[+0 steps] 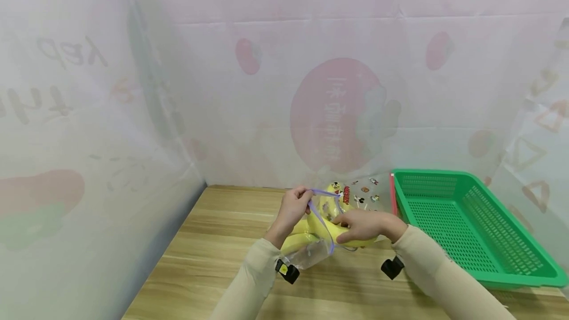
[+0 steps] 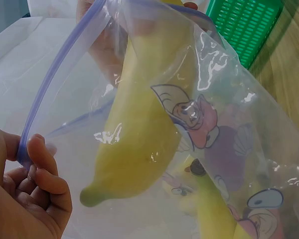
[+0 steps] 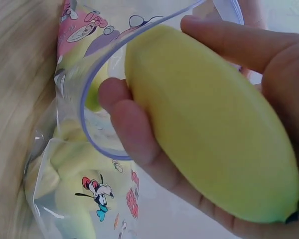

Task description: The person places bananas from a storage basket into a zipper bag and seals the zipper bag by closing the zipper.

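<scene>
A clear zip bag [image 2: 229, 114] with cartoon prints and a purple zip strip is spread at its mouth. My left hand [image 1: 291, 210] pinches the purple strip between thumb and fingers on one side of the opening. In my right hand [image 1: 366, 224] is a banana [image 3: 209, 124], gripped between thumb and fingers. One end of that banana points into the bag; the dark-tipped end is outside, by the palm in the right wrist view. Other bananas [image 1: 300, 243] show through clear plastic below the left hand, partly hidden by glare and the prints.
A green slatted basket [image 1: 449, 221] stands at the right of the wooden table [image 1: 200, 246]. Between it and the hands lies a clear cartoon-printed bag [image 1: 365, 196] with a red strip. White printed sheets [image 1: 213, 107] hang behind and beside the table.
</scene>
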